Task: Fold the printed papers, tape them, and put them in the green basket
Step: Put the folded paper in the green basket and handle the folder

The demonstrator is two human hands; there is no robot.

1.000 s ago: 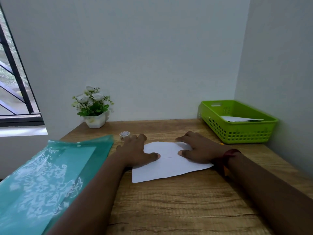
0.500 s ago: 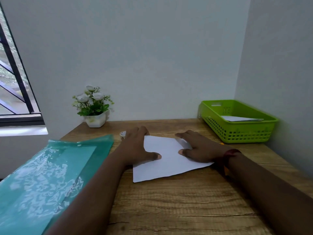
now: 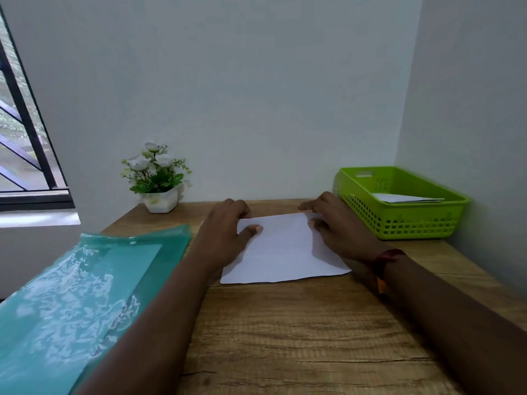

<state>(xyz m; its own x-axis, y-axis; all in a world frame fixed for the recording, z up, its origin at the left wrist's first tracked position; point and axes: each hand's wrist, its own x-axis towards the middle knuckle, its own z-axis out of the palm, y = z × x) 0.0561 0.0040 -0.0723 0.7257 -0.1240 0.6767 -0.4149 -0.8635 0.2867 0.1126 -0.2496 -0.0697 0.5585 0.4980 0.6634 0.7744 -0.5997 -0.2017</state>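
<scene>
Paper [image 3: 285, 249] lies flat on the wooden desk [image 3: 299, 337], white face up, between the two forearms and just in front of the person. A faint crease seems to run across it, though the picture is too soft to be sure. The left hand [image 3: 225, 232] rests on the sheet's left edge, fingers curled over the far corner and the thumb lying on top of the paper — a loose pinch of that edge. The right hand [image 3: 336, 226] sits on the far right corner, fingers pressed down on it; whether it grips the edge or only pins it, I cannot tell. A red band circles that wrist.

The green basket [image 3: 405, 223] stands at the far right against the wall, near the right hand, with white paper already inside.

I judge this to be the folding step, not yet at the taping. The risk from here is a skewed fold: if one hand draws its corner over faster than the other, the edges will not meet and the crease sets crooked. The sheet could also slide on the smooth desk if neither hand anchors it. The teal plastic folder [image 3: 85, 295] overhangs the desk's left side (it looks slippery) and a stray elbow might push it off.
</scene>
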